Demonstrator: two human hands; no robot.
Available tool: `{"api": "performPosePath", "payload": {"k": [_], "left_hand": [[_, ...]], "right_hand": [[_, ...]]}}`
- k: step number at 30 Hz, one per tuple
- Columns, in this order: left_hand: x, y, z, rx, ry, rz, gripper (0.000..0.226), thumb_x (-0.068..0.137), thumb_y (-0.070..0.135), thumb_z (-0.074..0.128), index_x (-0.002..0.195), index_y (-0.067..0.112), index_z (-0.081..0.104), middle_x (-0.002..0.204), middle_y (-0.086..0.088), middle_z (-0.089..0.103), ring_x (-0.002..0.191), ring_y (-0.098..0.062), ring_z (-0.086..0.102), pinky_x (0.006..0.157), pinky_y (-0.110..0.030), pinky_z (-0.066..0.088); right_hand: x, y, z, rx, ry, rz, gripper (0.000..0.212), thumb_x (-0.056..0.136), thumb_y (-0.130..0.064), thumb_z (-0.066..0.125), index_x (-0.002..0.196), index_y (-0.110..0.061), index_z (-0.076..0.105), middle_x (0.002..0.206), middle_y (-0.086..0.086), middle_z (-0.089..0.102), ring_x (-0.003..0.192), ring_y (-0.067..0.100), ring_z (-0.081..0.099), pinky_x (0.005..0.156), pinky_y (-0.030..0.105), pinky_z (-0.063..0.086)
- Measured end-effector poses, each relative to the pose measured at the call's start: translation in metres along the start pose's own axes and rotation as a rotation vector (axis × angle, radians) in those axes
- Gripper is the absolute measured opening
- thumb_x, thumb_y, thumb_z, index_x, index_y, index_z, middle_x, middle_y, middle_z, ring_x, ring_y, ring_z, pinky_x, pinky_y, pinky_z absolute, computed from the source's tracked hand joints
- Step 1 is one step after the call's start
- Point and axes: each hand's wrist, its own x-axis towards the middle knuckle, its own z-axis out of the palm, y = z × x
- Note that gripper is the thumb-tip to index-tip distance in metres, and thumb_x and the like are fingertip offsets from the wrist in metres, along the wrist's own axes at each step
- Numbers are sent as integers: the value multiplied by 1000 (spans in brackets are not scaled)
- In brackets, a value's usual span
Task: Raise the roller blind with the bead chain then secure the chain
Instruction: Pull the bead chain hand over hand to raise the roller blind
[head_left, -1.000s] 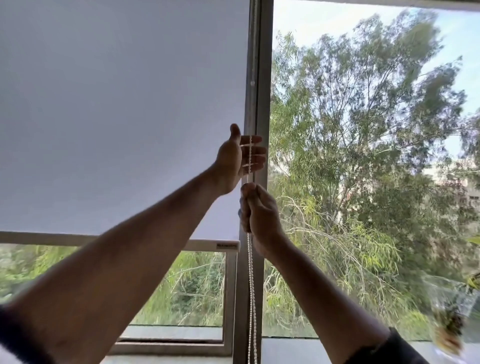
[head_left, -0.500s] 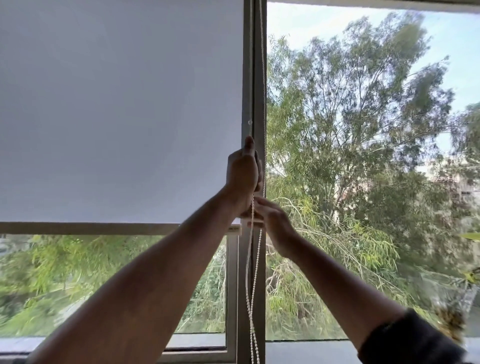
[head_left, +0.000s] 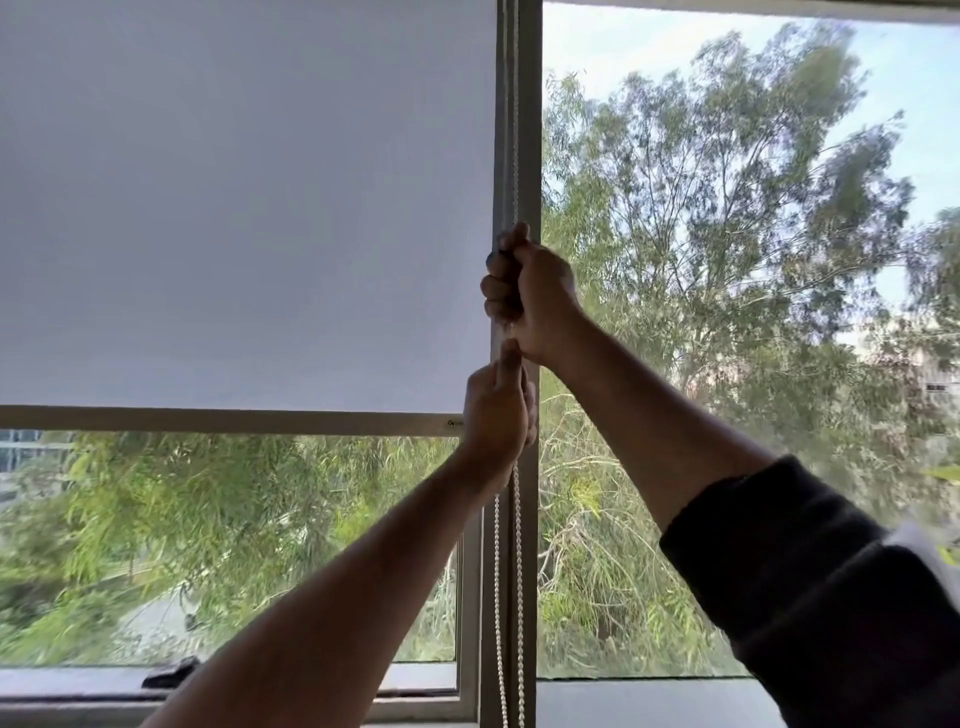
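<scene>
A white roller blind (head_left: 244, 208) covers the upper part of the left window pane, its bottom bar (head_left: 223, 420) a bit below mid-height. The white bead chain (head_left: 509, 597) hangs as two strands along the central window post (head_left: 530, 130). My right hand (head_left: 535, 293) is fisted around the chain, high on the post. Directly beneath it, my left hand (head_left: 496, 415) pinches the chain between thumb and fingers, in front of the bar's right end. The chain runs on above my right hand to the top edge of the view.
The right pane (head_left: 727, 312) is uncovered and shows trees outside. A dark window handle (head_left: 171, 675) lies on the lower left frame. The sill (head_left: 623, 701) runs along the bottom. A dark sleeve covers my right forearm.
The hands have swapped places on the chain: my right hand moved up and gripped it above, my left hand came down below it. The blind's bottom bar sits higher against the window than a second ago.
</scene>
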Motion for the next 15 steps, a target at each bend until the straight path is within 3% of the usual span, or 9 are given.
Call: {"api": "performPosePath", "payload": {"k": [4, 9, 12, 15], "left_hand": [[-4, -14, -16, -25, -77, -52, 61, 106, 45, 30, 51, 22, 41, 44, 0, 36, 36, -13, 30, 42, -21, 28], [9, -20, -42, 19, -79, -123, 64, 104, 53, 18, 86, 13, 65, 70, -4, 66, 63, -15, 62, 58, -26, 52], [32, 2, -46, 35, -75, -96, 66, 101, 58, 22, 84, 10, 63, 69, -7, 62, 60, -16, 60, 53, -25, 47], [57, 31, -38, -18, -68, -135, 62, 98, 62, 30, 92, 11, 64, 77, -6, 67, 72, -20, 64, 75, -37, 52]], "right_hand": [[-15, 14, -5, 43, -50, -65, 44, 110, -22, 30, 68, -24, 44, 43, -11, 27, 33, 5, 15, 43, 16, 5], [-42, 45, -20, -28, -54, -87, 42, 111, -27, 33, 72, -22, 48, 45, -10, 31, 32, 4, 20, 36, 13, 11], [-57, 68, -30, -143, -65, -144, 44, 111, -27, 34, 70, -20, 51, 48, -7, 37, 33, 5, 26, 31, 15, 19], [-68, 91, -40, -266, -64, -171, 42, 110, -29, 35, 71, -22, 49, 51, -2, 37, 34, 6, 26, 32, 17, 22]]}}
